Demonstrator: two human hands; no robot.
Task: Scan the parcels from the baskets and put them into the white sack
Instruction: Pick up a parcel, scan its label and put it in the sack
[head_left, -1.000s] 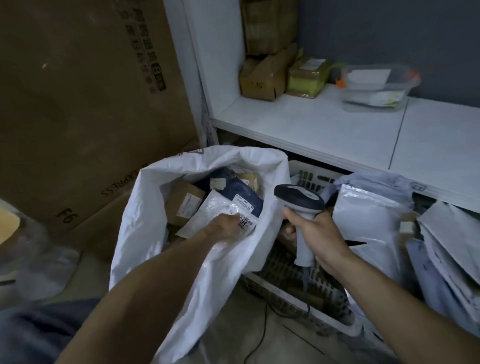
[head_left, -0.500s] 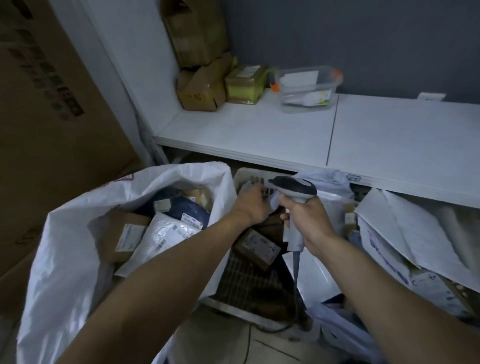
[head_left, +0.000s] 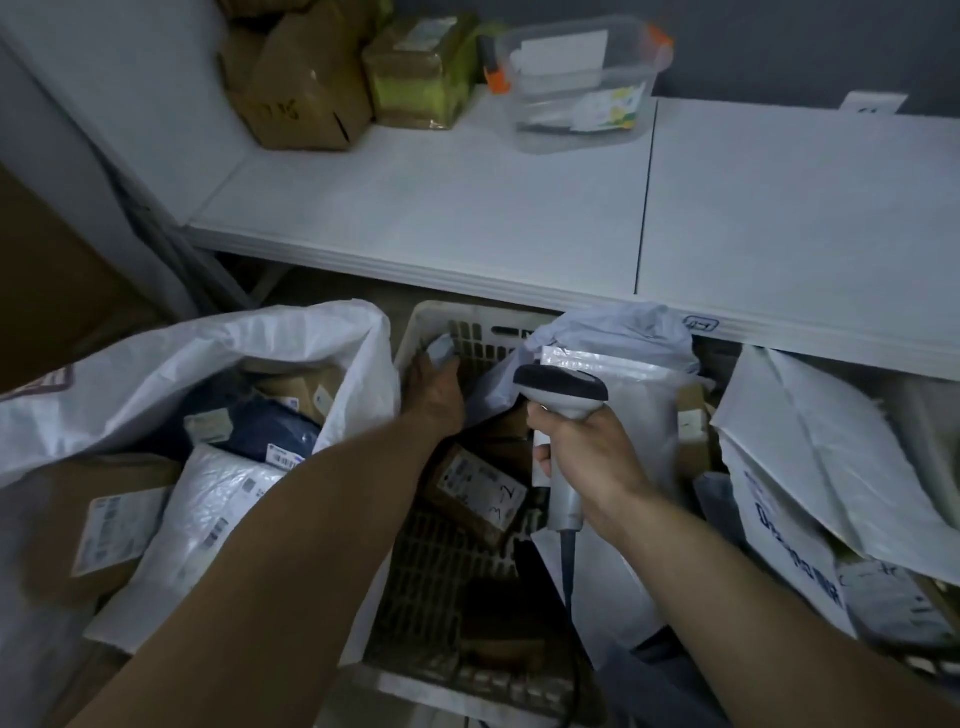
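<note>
Left hand (head_left: 434, 397) entered basket (head_left: 467, 318), fingers (head_left: 417, 370) on grey parcel (head_left: 441, 349); right hand (head_left: 597, 457) grips scanner (head_left: 562, 391).

White counter (head_left: 467, 218) up top. Brown cardboard box (head_left: 296, 98) on its back-left corner, green-wrapped package (head_left: 415, 83) just beside it, clear plastic tub (head_left: 576, 104) further right. Grey wall (head_left: 805, 41) behind counter.

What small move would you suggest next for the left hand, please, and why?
Probably close the left hand on the small grey packet at its fingertips in the basket and lift it toward the scanner, which the right hand grips ready; a grip is not yet clear.
</note>
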